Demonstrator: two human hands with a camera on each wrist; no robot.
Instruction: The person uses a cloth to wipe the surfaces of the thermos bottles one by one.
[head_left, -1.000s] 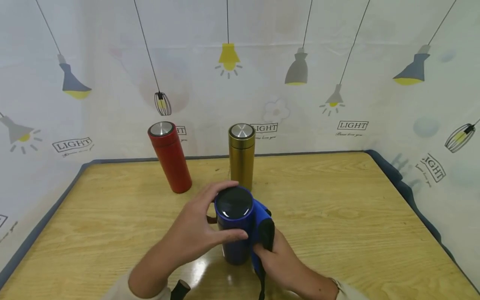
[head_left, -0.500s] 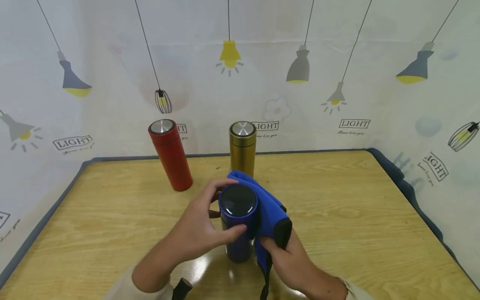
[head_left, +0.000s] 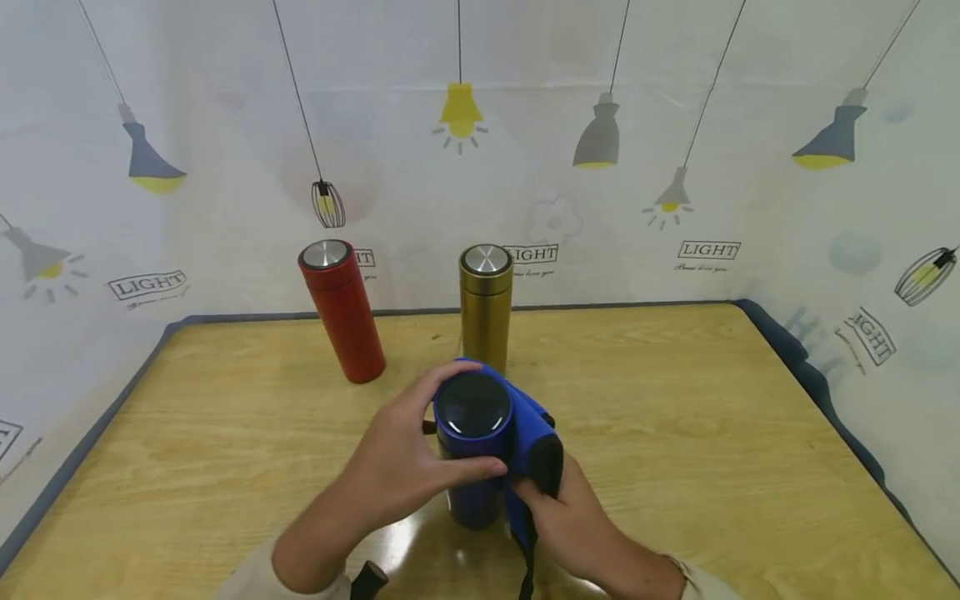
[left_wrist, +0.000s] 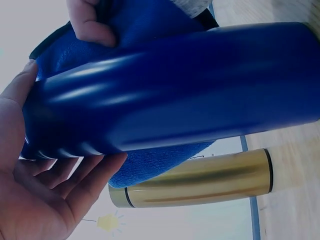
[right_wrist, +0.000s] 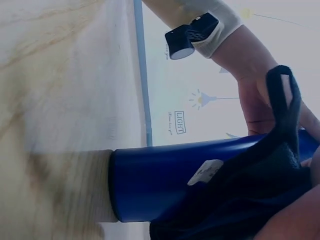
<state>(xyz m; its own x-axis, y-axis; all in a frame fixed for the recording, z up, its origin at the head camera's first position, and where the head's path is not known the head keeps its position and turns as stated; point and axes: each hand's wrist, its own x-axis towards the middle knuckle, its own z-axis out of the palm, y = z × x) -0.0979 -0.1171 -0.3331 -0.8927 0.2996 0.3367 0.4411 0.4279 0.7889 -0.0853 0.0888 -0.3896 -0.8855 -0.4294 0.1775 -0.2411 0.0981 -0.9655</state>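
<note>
A blue thermos flask with a dark glossy lid stands upright on the table in front of me. My left hand grips it near the top, thumb on the near side and fingers round the far side. Against its right side my right hand holds a blue cloth with black edging and a hanging black loop. In the left wrist view the cloth runs behind the flask's smooth body. A pale label shows low on the flask in the right wrist view, partly covered by cloth.
A gold thermos flask stands just behind the blue one, and a red thermos flask is farther left. Both have silver lids. The wooden table ends at a wall sheet printed with lamps. A small black device sits at the left wrist.
The cloth in my right hand swung up and outward to the right, then came back down toward the flask. My left hand keeps its grip; the gold and red flasks stay put.
</note>
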